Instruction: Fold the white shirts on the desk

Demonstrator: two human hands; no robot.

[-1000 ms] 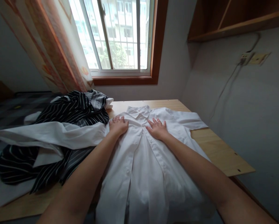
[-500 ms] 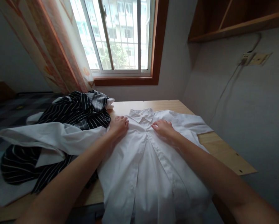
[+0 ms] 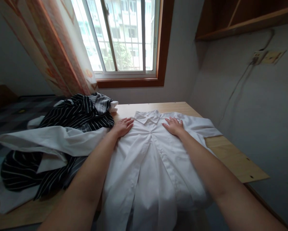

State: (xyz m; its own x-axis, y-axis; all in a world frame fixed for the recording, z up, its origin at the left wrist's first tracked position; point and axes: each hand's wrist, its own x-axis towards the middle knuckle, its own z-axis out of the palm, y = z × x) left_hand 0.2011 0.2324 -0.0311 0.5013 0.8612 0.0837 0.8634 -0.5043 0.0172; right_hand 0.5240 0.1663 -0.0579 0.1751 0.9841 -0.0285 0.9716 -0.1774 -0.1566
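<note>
While divided shelf (image 3: 230,30) hangs above, left hand (image 3: 122,127), right hand (image 3: 174,126) touch shirt (image 3: 153,160), grip wide

Window (image 3: 129,38) before me: daylight source, glaring, outdoors washed out. Wall (image 3: 266,112): dim — cable (image 3: 235,86) casting soft shadow. Shelf (image 3: 218,19): deep shade, edge-stretched. White shirt (image 3: 156,179): lower front blurred.

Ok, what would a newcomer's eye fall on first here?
Most likely the white shirt, spread over the wooden board, collar toward the window, with the left hand and right hand flat on it. Then the bright window itself at the top, and the striped clothes heaped at left, partly under one sleeve.
</note>
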